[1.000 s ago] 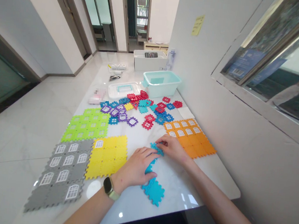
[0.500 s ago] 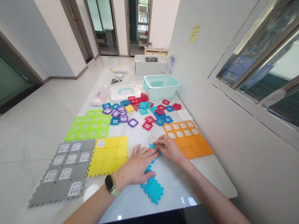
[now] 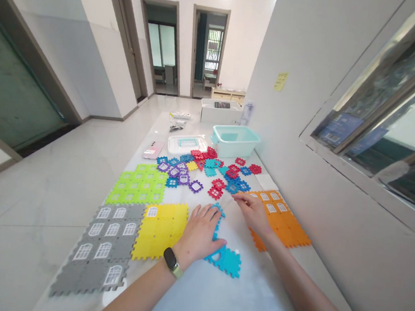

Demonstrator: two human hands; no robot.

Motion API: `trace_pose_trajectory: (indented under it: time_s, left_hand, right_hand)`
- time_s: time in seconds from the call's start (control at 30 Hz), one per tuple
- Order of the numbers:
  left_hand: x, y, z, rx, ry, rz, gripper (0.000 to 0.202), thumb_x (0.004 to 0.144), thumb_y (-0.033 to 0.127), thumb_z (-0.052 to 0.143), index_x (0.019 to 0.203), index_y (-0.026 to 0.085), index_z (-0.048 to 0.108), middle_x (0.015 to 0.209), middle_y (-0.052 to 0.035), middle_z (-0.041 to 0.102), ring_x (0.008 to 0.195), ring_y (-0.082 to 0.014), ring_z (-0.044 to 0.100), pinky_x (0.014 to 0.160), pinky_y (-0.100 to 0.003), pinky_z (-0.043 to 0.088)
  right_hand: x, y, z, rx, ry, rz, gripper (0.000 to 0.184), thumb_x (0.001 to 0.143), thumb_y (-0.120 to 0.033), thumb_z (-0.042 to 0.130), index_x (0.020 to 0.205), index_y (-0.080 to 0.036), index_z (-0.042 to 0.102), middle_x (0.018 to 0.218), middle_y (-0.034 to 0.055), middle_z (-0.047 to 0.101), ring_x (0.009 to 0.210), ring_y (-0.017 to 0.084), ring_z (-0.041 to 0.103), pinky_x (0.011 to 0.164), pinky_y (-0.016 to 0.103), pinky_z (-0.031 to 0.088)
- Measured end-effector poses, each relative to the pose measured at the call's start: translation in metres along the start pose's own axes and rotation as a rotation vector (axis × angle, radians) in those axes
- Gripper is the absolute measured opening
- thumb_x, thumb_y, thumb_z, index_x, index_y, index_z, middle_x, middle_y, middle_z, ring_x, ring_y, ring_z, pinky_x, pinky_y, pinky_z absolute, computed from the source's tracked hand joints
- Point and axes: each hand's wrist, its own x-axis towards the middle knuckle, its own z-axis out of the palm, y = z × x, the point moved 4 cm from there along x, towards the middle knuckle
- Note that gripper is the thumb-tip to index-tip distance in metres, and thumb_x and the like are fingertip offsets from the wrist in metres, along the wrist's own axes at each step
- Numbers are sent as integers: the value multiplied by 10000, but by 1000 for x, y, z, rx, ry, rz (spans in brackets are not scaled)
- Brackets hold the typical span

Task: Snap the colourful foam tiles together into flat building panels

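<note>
Closest in, the left hand (image 3: 201, 235), a watch (image 3: 170, 258) circling its wrist, is lying palm down with fingers loosely spread, resting over the turquoise tiles (image 3: 230, 262) on the table (image 3: 248, 296) and clasping nothing. These tiles are showing past its thumb and fingertips, between the yellow panel (image 3: 161, 229) and the orange panel (image 3: 285, 226). To the left, the grey panel (image 3: 85, 266) is lying beside the yellow one. The right hand (image 3: 255, 216) is hovering around the orange panel's left edge, its fingertips drawn together; whether they are gripping anything I cannot tell. Beyond the grey panel, the green panel (image 3: 138, 185) is stretching out, while purple tiles (image 3: 196, 186) and red tiles (image 3: 215, 193) are lying scattered across the middle. Farther off, a white lid (image 3: 173, 145) is lying beside a mint bin (image 3: 233, 149), and a white box (image 3: 218, 116) is standing behind them.
</note>
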Motion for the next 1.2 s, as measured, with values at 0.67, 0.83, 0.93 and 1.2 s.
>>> trace_pose_trajectory:
  time_s: [0.67,0.83,0.93,1.2]
  left_hand:
    - [-5,-9,3,-130,-57,-16,693,923,608,469,1480,206,372,1575,-106,336,1468,-286,262,1203,-596,177]
    - [-4,-11,8,-117,-40,-27,679,920,576,503,1478,210,380,1566,-118,350,1461,-311,273,1198,-617,160]
    - [-4,-13,9,-105,-41,-21,685,927,576,481,1488,203,358,1581,-125,316,1470,-321,248,1192,-634,144]
    - [-16,7,-8,-199,-184,299,680,785,673,642,1344,304,520,1613,-117,226,1467,-364,229,1138,-669,200]
  right_hand:
    - [168,-23,127,-819,-275,-99,302,960,-331,476,1050,-169,715,1094,155,663,1107,292,573,923,346,425]
    - [161,-28,124,-885,-315,-148,265,953,-359,519,1041,-160,670,1161,149,623,1174,289,517,931,336,428]
    - [155,-29,123,-907,-343,-171,259,954,-358,527,1070,-152,633,1185,154,608,1175,291,516,911,342,448]
    - [141,-32,119,-939,-429,-294,235,979,-217,448,1083,-127,638,1143,183,615,1124,296,547,874,354,479]
